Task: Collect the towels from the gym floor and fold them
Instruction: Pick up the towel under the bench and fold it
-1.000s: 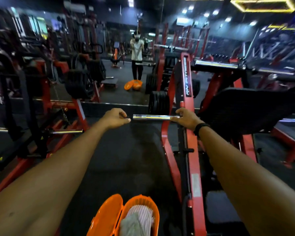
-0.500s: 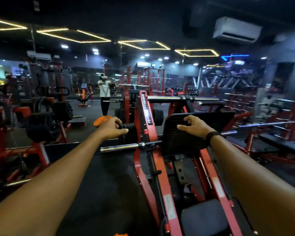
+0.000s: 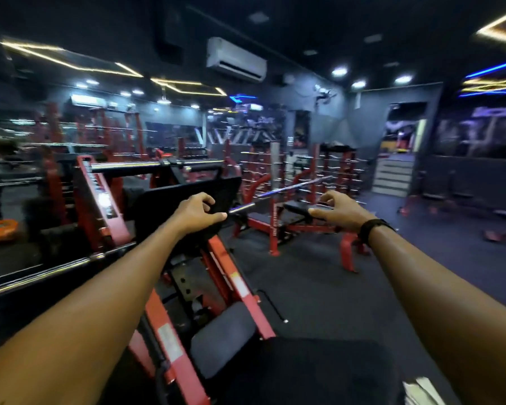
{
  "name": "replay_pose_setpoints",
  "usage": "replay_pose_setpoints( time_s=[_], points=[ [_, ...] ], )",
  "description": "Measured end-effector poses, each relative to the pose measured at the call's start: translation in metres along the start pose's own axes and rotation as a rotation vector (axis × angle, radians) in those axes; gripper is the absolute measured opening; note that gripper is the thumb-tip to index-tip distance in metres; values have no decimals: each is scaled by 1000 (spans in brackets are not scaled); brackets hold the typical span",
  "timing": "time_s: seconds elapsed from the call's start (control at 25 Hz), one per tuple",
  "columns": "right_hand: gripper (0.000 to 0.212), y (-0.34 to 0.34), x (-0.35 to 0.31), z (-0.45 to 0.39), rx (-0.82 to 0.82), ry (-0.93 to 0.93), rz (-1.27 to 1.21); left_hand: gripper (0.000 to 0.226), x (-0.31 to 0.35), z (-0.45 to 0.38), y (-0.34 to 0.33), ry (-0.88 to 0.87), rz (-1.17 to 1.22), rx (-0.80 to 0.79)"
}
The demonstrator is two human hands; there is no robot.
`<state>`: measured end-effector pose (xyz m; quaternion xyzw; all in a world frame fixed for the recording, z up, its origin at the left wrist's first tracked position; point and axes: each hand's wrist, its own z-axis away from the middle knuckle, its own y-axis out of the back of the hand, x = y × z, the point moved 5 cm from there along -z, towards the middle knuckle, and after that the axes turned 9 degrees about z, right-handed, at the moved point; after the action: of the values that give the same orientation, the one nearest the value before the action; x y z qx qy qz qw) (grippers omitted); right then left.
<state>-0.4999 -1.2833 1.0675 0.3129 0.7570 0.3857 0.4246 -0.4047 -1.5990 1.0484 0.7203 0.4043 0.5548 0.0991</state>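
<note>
Both arms reach forward over a red weight machine (image 3: 170, 340). The left hand (image 3: 197, 211) and right hand (image 3: 338, 210) hold nothing, fingers loosely curled and apart. A pale towel (image 3: 421, 390) corner shows at the near right edge

Red leg-press machine (image 3: 216, 276), red bench (image 3: 292, 217), wall air conditioner (image 3: 235, 59)
</note>
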Motion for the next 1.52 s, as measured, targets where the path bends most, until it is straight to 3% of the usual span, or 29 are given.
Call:
replay_pose_setpoints(
  time_s=[0.36,0.64,1.16,1.52],
  points=[
    [66,145,191,167,148,-440,152,49,181,13,-213,-327,148,-396],
    [68,202,271,256,209,-716,210,53,265,19,-326,-458,284,-605],
    [66,244,335,290,255,-916,312,58,363,23,-465,-572,388,-816],
    [64,304,460,361,308,-1040,308,57,473,87,-603,-611,427,-937]
  ],
)
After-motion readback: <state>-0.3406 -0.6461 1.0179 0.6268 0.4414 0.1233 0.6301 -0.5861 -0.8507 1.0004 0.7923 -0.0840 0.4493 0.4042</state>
